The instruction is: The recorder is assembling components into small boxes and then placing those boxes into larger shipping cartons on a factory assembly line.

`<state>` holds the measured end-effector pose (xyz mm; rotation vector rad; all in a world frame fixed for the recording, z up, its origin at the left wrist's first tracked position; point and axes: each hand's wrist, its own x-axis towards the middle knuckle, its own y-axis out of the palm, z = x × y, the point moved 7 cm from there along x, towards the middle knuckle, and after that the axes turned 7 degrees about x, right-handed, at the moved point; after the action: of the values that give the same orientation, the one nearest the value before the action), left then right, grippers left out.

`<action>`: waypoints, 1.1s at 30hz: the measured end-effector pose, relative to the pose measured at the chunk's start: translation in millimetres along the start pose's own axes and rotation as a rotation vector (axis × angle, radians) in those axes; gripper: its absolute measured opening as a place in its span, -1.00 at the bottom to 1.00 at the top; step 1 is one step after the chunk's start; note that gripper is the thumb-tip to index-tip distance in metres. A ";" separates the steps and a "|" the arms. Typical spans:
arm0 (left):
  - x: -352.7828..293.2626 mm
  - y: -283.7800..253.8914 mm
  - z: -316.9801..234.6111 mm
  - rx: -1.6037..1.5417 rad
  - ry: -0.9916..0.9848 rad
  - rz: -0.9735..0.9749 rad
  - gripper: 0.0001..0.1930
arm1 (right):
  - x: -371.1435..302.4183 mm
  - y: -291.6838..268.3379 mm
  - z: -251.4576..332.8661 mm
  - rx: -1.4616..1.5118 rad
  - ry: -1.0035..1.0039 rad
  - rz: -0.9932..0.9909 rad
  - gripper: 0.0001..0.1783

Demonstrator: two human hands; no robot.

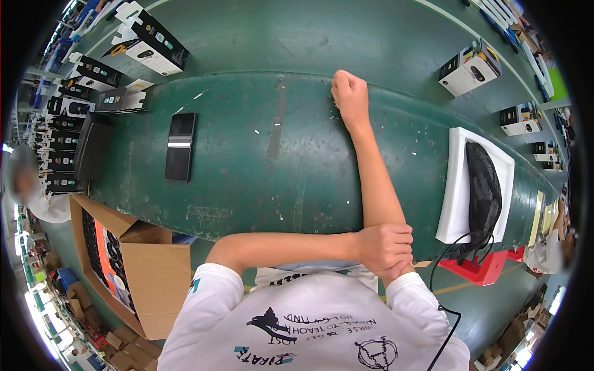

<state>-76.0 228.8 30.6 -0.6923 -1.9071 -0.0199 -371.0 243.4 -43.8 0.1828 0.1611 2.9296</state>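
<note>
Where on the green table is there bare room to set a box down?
Bare: the green table between the phone and the outstretched right forearm, and between that forearm and the white foam tray. Crowded: the left end, with stacked boxes.

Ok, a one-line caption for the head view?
Right hand fisted on the green table, left hand clasping the right elbow, phone lying nearby.

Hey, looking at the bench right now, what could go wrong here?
The flat black smartphone lies loose on the green worktable; a sweep of the outstretched right arm, its right hand fisted, might knock it. The thin black cable hanging off the table's near edge could snag the person's elbow, which the left hand grips.
</note>
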 end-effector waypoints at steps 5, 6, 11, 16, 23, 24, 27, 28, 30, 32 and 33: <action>0.0 1.5 0.3 0.015 -0.013 0.029 -0.90 | 0.3 -1.7 0.8 0.006 -0.002 0.011 -0.62; -0.4 2.1 0.2 0.015 -0.009 0.027 -0.90 | 1.0 -2.3 -0.1 0.005 0.003 0.004 -0.62; -0.6 1.3 -0.5 -0.001 -0.029 0.016 -0.89 | 0.5 -0.3 0.0 0.006 0.006 -0.001 -0.62; -0.6 0.1 -0.7 0.012 -0.052 0.072 -0.86 | 0.4 2.5 1.9 0.016 0.014 0.005 -0.63; 10.8 1.0 -3.9 0.204 -0.135 0.115 -0.76 | -1.1 3.2 -0.1 -0.006 -0.067 0.042 -0.58; 11.0 1.3 -2.6 0.204 -0.137 0.114 -0.76 | -0.5 3.5 -0.6 -0.006 -0.065 0.043 -0.58; 9.3 1.2 -2.4 0.233 -0.113 0.106 -0.74 | -0.2 3.8 -0.7 0.013 -0.070 0.041 -0.58; 7.2 4.0 -2.2 0.215 -0.122 0.142 -0.74 | -0.2 3.7 0.2 -0.001 -0.075 0.041 -0.58; 4.3 6.3 -1.3 0.197 -0.132 0.176 -0.74 | -0.5 4.4 0.9 -0.016 -0.078 0.040 -0.58; 3.3 6.0 -0.7 0.156 -0.122 0.172 -0.75 | -0.5 5.3 0.2 0.002 -0.063 0.044 -0.58; 3.3 5.9 -0.2 0.158 -0.124 0.172 -0.75 | -0.6 6.0 1.3 0.003 -0.062 0.046 -0.58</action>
<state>-74.0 235.1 31.8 -0.7620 -1.9357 0.2845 -371.4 237.6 -41.9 0.2815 0.1535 2.9648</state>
